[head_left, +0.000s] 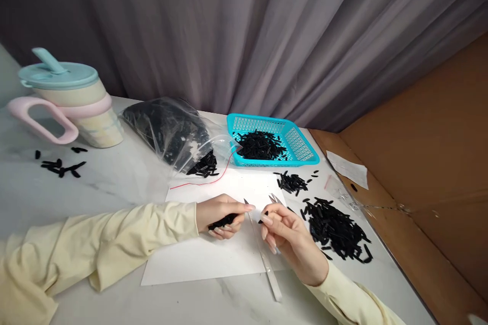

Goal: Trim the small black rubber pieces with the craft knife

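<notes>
Piece [261, 222], one, black, slender: lay at the right hand's fingertips, above the paper [198, 266]. Long axis appeared to slant, upper end away from the person and a little right; fingertips covered part of it.

Right hand [292, 233], one: thumb and forefinger pinched the piece; the lower fingers were loosely curled. Nearer of the two to the pile [339, 228], which lay on its right.

Left hand [224, 216], one: curled round a clump [223, 222] of like pieces. Thumb and forefinger were stretched to the right, tips together; whether they pinched anything could not be told.

Governing relation, as judged: the piece was just right of the left fingertips and slightly nearer the person, across a narrow gap.

Tool [267, 259], one, slender, pointed: ran between the hands, tip away from the person beside the left fingertips, pale end towards the person. Contact with those fingertips was unclear.

Metal tips [273, 198]: showed just beyond the right hand; the remainder was hidden.
</notes>
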A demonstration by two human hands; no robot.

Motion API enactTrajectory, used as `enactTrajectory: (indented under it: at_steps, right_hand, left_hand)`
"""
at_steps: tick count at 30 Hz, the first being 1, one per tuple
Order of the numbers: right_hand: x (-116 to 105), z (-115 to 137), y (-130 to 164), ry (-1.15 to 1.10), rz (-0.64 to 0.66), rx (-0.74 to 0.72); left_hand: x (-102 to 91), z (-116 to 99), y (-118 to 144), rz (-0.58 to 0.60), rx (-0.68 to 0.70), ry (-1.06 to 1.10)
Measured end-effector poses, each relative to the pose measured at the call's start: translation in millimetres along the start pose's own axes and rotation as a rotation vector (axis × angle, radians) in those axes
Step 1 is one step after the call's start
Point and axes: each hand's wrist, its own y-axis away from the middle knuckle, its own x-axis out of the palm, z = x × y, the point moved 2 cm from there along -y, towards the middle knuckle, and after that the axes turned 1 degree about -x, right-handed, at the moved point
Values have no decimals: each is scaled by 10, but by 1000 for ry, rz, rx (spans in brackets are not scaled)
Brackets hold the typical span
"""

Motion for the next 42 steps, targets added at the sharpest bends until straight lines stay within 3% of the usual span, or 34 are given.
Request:
enactTrajectory:
  at_steps: [3,14,30,42]
  right_hand:
    - [-27,-78,103,-107,25,72]
    - [-47,-129,111,-200,78,4]
    - [-26,-175,155,-82,132,-126]
    - [42,-203,224,160,164,-91]
  left_hand:
    - [22,-3,23,-12,24,-76]
    - [43,22,51,-62,5,-301]
    - [96,-33,109,-59,62,-334]
    - [169,-12,111,-132,96,-449]
